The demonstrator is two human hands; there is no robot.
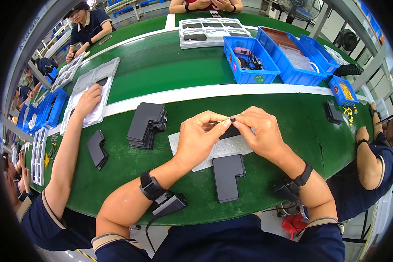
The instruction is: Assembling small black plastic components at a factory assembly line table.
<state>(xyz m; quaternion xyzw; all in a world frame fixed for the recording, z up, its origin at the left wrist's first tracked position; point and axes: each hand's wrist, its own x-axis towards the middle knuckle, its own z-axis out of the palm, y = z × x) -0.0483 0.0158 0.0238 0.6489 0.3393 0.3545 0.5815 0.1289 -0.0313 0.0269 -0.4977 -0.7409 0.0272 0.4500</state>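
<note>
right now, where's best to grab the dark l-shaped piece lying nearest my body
Probably across the narrower leg of the dark L-shaped piece, grip on its opposite sides, coming from your body: it lies flat, that leg points toward you, and its sides look uncovered.

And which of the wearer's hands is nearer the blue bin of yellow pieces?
Right: the right hand is left of the bin, and the left hand is farther left.
</note>
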